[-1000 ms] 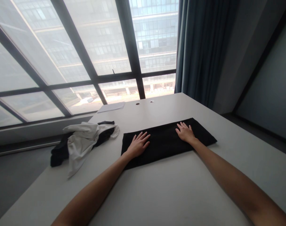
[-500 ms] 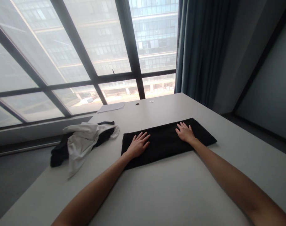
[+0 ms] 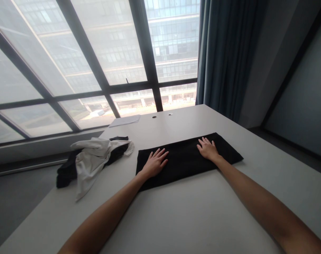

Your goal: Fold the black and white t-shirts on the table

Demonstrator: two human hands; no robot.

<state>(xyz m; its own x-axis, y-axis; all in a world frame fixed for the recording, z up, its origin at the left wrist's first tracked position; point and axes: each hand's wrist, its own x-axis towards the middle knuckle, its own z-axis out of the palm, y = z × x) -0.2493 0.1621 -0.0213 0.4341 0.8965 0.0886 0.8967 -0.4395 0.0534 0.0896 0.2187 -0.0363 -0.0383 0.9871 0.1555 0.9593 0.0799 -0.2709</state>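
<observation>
A black cloth (image 3: 184,157), folded into a long flat rectangle, lies across the middle of the white table (image 3: 192,215). My left hand (image 3: 155,163) rests flat on its left part, fingers spread and open. On the cloth's right part lies my right hand (image 3: 208,149), also flat with its fingers stretched out. Neither hand holds anything.
A heap of white garment (image 3: 93,157) over black garment (image 3: 66,173) lies at the table's left edge. A sheet of paper (image 3: 124,120) and two cable holes (image 3: 162,115) are at the far edge. Behind are a large window and a blue curtain (image 3: 223,53).
</observation>
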